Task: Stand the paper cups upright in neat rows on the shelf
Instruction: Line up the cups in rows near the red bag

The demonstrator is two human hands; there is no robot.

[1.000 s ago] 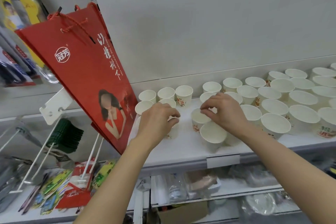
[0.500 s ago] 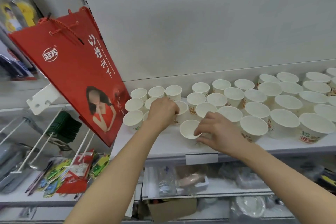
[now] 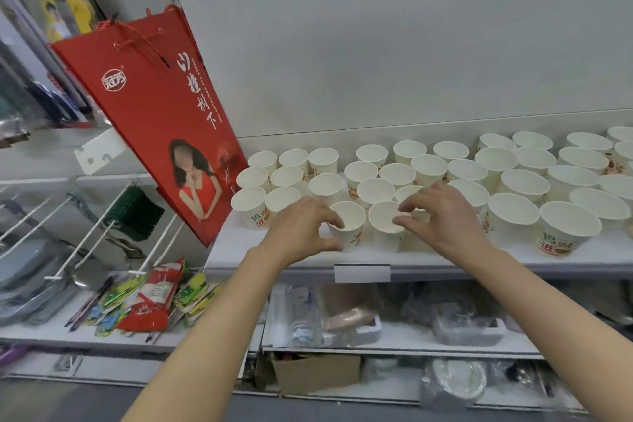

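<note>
A white shelf [image 3: 445, 259] runs across in front of the person, backed by a pale grey wall panel [image 3: 376, 44]. A big red paper bag [image 3: 154, 103] with rope handles hangs tilted at the shelf's left end, its lower corner dipping past the shelf edge. Below sits a lower shelf [image 3: 394, 341] crowded with clear plastic packets, and to the left white hooks [image 3: 89, 236] carry hanging goods.

The paper cups [image 3: 428, 168] stand upright, mouths up, in rough rows over most of the shelf, larger ones towards the right, smaller ones at the left beside the bag. Many carry a red and green print.

Both bare forearms reach up from below to the front row. The left hand [image 3: 301, 233] has its fingers and thumb curled round the side of a front cup [image 3: 349, 226], which stands near the shelf's front edge. The right hand [image 3: 442, 216] hovers over the neighbouring cup [image 3: 385, 224], fingers spread and bent, with fingertips at its rim; whether they actually pinch it I cannot tell. The two cups stand just beside each other. A blank white label holder [image 3: 362, 273] sits on the shelf lip beneath them.
</note>
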